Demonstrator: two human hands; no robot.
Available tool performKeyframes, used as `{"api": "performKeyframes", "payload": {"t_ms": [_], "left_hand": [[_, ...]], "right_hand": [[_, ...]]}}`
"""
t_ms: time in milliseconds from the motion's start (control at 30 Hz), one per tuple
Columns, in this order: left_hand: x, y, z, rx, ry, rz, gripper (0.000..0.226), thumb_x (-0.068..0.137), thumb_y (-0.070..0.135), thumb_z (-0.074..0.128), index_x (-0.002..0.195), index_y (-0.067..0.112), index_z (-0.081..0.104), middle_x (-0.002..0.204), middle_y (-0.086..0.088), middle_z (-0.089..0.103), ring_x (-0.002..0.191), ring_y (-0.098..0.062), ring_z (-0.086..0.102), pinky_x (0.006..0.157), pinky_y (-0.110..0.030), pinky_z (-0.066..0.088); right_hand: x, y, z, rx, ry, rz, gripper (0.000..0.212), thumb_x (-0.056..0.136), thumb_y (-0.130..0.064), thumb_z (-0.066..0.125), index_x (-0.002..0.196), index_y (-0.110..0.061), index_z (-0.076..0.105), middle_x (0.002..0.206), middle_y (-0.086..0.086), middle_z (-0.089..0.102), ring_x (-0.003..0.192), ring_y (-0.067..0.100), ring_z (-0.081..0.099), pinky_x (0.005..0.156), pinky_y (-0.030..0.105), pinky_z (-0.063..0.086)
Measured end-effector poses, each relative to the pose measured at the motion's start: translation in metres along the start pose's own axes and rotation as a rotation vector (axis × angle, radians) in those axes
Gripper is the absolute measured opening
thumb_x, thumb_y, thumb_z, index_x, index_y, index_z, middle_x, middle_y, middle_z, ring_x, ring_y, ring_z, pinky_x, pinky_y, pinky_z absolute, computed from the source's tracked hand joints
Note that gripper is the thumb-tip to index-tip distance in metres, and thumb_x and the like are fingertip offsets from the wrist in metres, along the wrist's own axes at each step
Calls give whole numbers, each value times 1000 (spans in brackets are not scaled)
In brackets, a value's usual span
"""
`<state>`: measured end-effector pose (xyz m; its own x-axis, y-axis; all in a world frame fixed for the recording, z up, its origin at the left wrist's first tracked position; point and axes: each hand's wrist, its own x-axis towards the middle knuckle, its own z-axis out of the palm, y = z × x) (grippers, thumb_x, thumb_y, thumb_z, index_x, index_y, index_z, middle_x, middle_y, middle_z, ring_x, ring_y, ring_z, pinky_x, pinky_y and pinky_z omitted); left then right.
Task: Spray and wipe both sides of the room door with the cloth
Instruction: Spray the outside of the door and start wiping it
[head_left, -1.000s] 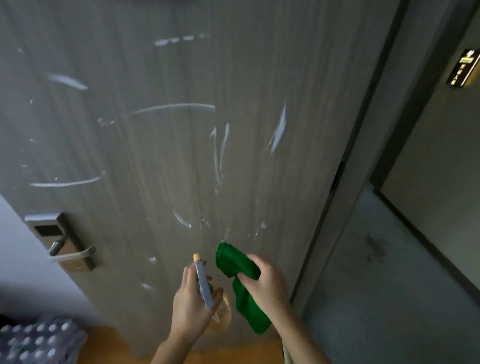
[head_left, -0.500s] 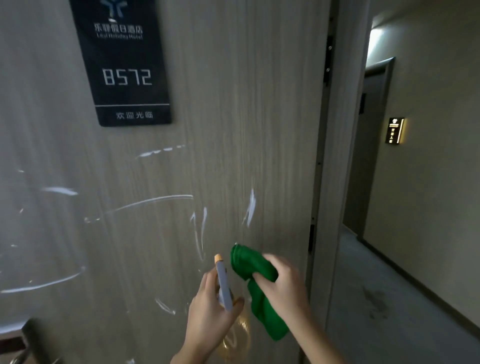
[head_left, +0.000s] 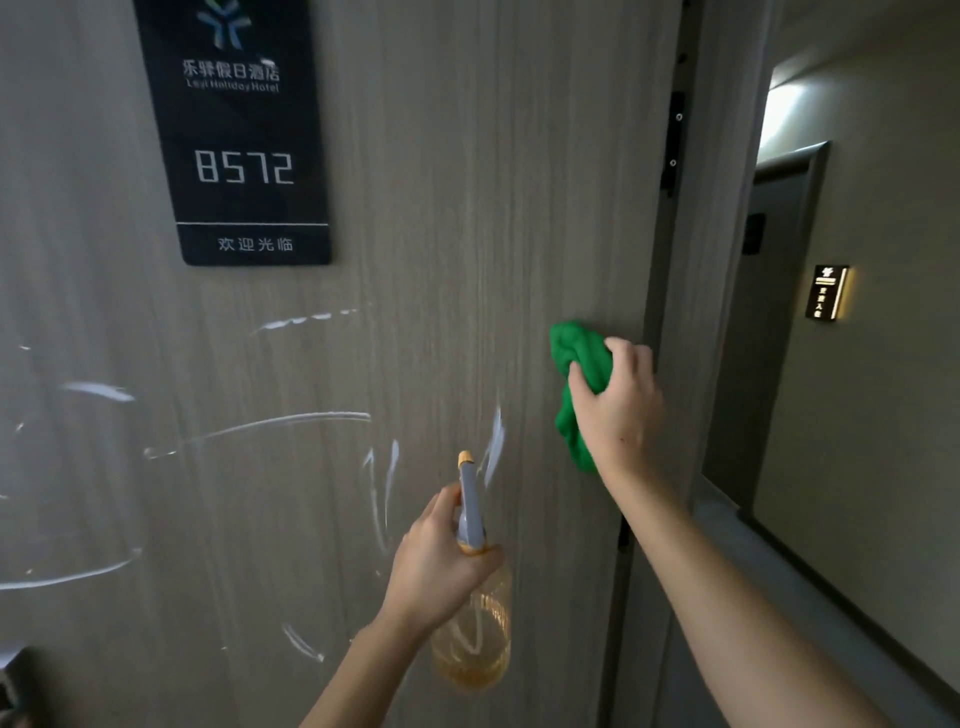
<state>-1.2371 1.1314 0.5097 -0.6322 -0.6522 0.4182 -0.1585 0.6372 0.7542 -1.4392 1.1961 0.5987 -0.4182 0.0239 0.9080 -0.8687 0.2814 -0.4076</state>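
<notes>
Cloth (head_left: 582, 364) first — I see the green wad bunched in the right hand (head_left: 618, 395), fingers curled round it and pushing it against the door (head_left: 467, 234) close to its right edge, beside the frame (head_left: 722, 312). Lower down, the left hand (head_left: 436, 561) grips the neck of the spray bottle (head_left: 470, 644), its amber body hanging below the fist and the grey nozzle pointing up at the panel — white streaks (head_left: 291, 426) arc across the wood under the black number plate (head_left: 239, 130) reading 8572.
</notes>
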Motion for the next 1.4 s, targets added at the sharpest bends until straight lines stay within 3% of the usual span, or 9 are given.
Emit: {"api": "performKeyframes", "payload": {"t_ms": [167,333,433,567,700,867,1067,1200,1400], "left_hand": [[17,-2,19,-80,-31,-42,42,61,36,68,101,31,53,75,2,58,68,-20,58,68,-49,52],[28,1,23,-157,-15,-57,40,62,31,70,99,27,56,74,-9,61,66,-27,59,66,-48,52],[30,0,29,-142,-10,-66,32,62,26,69,90,19,58,68,-3,59,63,-22,57,65,-46,51],[27,-2,39,-139,-4,-78,26,61,23,70,79,8,59,72,-9,63,70,-28,61,67,-49,51],[20,0,44,-156,28,-91,32,60,26,69,87,15,56,62,2,55,60,-21,56,63,-49,50],[13,1,45,-118,48,-68,29,61,30,68,86,22,54,68,-1,59,68,-27,60,66,-52,53],[4,2,30,-103,109,-72,26,60,30,70,78,19,56,68,-3,61,60,-19,58,61,-44,51],[-1,6,10,-142,135,-79,31,59,29,70,86,20,59,63,7,57,58,-10,56,59,-34,48],[-10,10,-26,-101,144,-41,35,58,30,70,91,23,60,64,0,59,61,-18,58,65,-45,51]], "right_hand": [[4,24,35,-45,105,-169,35,77,-34,58,105,-14,50,85,14,55,70,33,59,45,31,44],[2,37,49,-82,193,-310,34,77,-26,62,105,-14,47,83,14,58,71,31,59,49,32,46],[2,39,50,-76,198,-323,35,75,-25,64,104,-15,47,83,14,59,72,31,60,50,31,46],[2,40,49,-77,195,-336,35,76,-26,64,105,-15,47,83,14,58,72,31,60,50,32,47],[3,39,48,-73,192,-335,34,77,-26,64,105,-15,47,83,13,58,72,30,59,51,33,46],[3,38,46,-53,180,-323,36,76,-25,65,105,-14,47,83,14,57,72,31,58,49,32,45],[4,35,43,6,146,-238,38,78,-33,65,105,-14,47,85,14,56,76,29,56,49,31,44],[10,25,40,72,147,-201,43,82,-47,66,101,-11,53,86,13,57,76,28,58,50,30,44],[52,-42,42,187,249,-279,53,77,-58,68,92,-8,62,85,10,59,75,24,58,54,31,39]]}}
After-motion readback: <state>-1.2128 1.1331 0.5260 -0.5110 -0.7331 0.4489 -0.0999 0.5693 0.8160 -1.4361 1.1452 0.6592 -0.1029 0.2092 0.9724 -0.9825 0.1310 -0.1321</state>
